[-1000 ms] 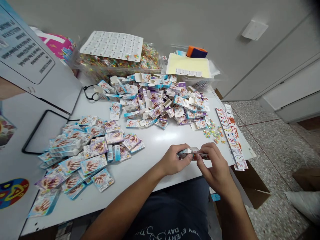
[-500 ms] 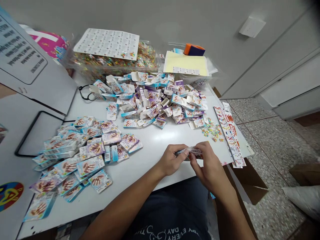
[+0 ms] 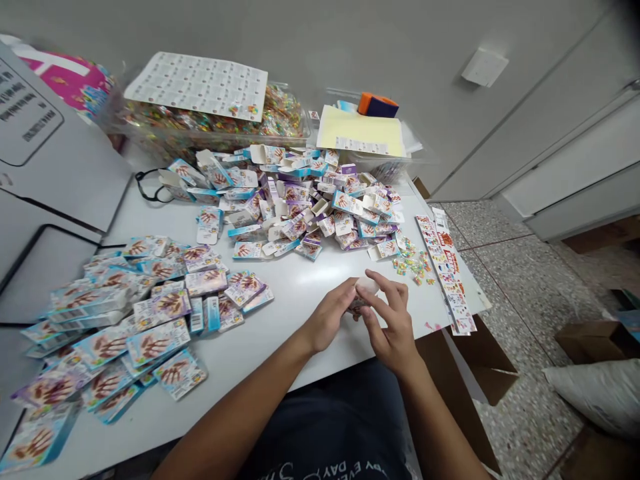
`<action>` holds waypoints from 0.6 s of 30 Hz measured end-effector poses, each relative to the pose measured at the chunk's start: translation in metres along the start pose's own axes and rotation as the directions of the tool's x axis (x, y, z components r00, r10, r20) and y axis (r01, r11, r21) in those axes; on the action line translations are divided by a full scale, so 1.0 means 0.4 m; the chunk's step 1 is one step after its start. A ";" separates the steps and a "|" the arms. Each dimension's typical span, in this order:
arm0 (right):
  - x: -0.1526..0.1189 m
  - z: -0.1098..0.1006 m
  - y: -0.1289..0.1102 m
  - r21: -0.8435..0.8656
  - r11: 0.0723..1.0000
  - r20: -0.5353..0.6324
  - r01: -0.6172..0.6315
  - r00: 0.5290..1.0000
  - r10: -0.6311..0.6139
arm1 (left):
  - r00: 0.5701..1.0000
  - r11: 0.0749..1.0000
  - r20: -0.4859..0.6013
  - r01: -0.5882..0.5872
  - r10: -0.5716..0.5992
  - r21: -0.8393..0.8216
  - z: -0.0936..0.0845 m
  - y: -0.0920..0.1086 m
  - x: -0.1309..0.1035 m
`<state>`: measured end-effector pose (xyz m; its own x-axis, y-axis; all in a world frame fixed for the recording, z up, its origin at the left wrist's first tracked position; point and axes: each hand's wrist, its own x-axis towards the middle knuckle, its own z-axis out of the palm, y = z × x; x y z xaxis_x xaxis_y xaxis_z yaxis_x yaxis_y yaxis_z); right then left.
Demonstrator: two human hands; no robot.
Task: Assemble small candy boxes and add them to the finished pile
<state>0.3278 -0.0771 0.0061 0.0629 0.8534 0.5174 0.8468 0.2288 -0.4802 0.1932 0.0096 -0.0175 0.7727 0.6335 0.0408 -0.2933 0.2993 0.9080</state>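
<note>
Near the table's front edge, my left hand (image 3: 330, 315) is wrapped round a small printed box (image 3: 357, 305), mostly hidden by the fingers. My right hand (image 3: 393, 321) has its fingers at the box's pale top flap (image 3: 367, 285), thumb and fingertips touching it. Behind the hands lies a heap of small boxes (image 3: 300, 213), many with end flaps open. On the left is a pile of flat, closed boxes (image 3: 155, 337) with hand pictures. Small colourful packets (image 3: 413, 263) lie right of the heap.
A clear bin of colourful packets (image 3: 285, 117) with a label sheet (image 3: 200, 83) on it stands at the back. Beside it, a tape-like orange and purple object (image 3: 379, 105) rests on yellow paper (image 3: 360, 132). Printed strips (image 3: 445, 273) lie along the right edge.
The box has turned in my hands, and its pale flap now shows. My right hand's fingers have lifted and spread over it. The view has shifted slightly, moving the scene left.
</note>
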 end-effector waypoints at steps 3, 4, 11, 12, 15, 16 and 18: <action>0.004 0.015 0.010 0.092 0.992 -0.010 -0.083 0.996 0.084 | 0.996 0.992 -0.059 0.065 -0.072 -0.113 0.001 -0.021 0.007; 0.003 0.023 0.013 0.134 0.986 -0.015 -0.101 0.994 0.104 | 0.992 0.984 -0.082 0.081 -0.096 -0.161 0.003 -0.026 0.010; -0.012 0.091 0.021 0.223 0.972 -0.280 -0.076 0.950 0.138 | 0.976 0.941 -0.155 0.094 -0.151 -0.325 -0.012 -0.023 0.022; -0.010 0.095 0.021 0.182 0.982 -0.269 -0.050 0.958 0.098 | 0.978 0.951 -0.151 0.094 -0.143 -0.296 -0.016 -0.021 0.022; -0.007 0.101 0.020 0.132 0.991 -0.212 0.021 0.977 0.008 | 0.981 0.966 -0.136 0.105 -0.139 -0.235 -0.024 -0.015 0.023; -0.008 0.103 0.017 0.134 0.990 -0.215 0.035 0.977 -0.005 | 0.981 0.971 -0.135 0.110 -0.141 -0.212 -0.024 -0.013 0.023; -0.013 0.107 0.008 0.156 0.987 -0.235 0.035 0.972 0.003 | 0.979 0.981 -0.142 0.126 -0.148 -0.150 -0.021 -0.009 0.022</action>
<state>0.3077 -0.0607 -0.0285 0.1873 0.7201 0.6681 0.7556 0.3289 -0.5664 0.1965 0.0201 -0.0239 0.7196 0.6772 -0.1534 -0.2746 0.4804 0.8329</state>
